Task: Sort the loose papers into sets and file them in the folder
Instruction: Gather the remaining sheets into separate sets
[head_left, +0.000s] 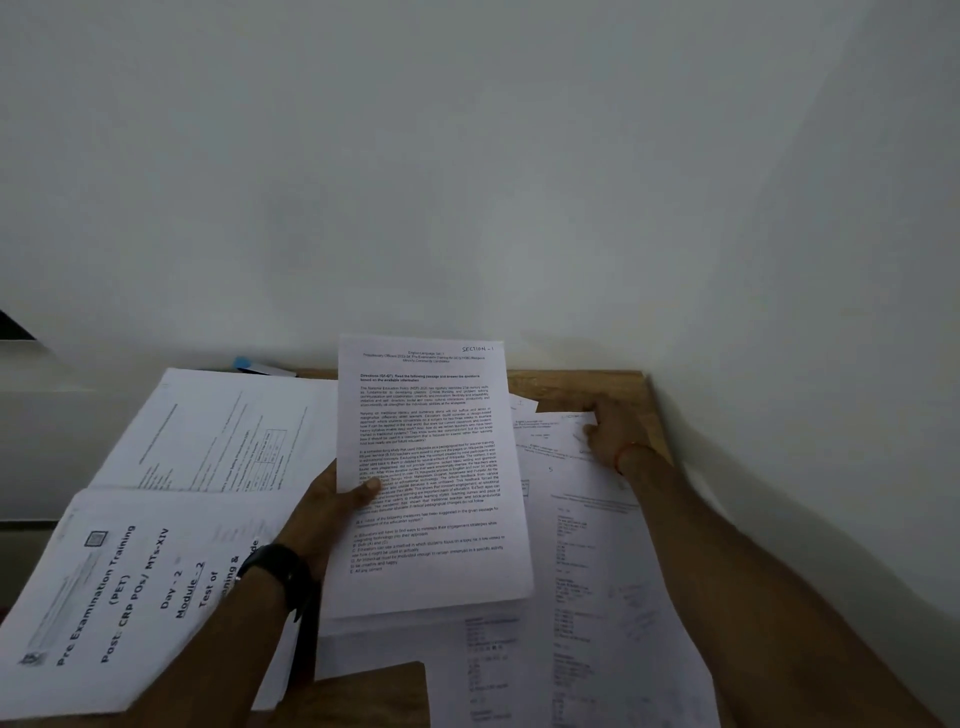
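Loose white printed papers (597, 545) – where r they? asks my colleague.

Me: Fanned over the right side of the light wooden table (571, 387), overlapping. My left hand (327, 499) grips a stack of white text sheets (431, 467) marked "Section – 1", thumb on front, fingers behind. It's tilted up toward the cam, I reckon so I can read the heading and match it.

Colleague: And the right hand (608, 431)?

Me: Out at the far corner, on the spread sheets, prob. hunting the next page of that set. Too blurred to say if the fingers lie flat or pinch a sheet, so can't tell.

Colleague: Folder?

Me: Can't pick one out. White booklet titled "Pre Examination Training" (119, 582) lies left, partly covered by my forearm and cut off by the frame edge. Small blue-and-white object (249, 364) behind the left-side sheets is mostly hidden; no idea what it is. Print on the right-side sheets is too faint to read.
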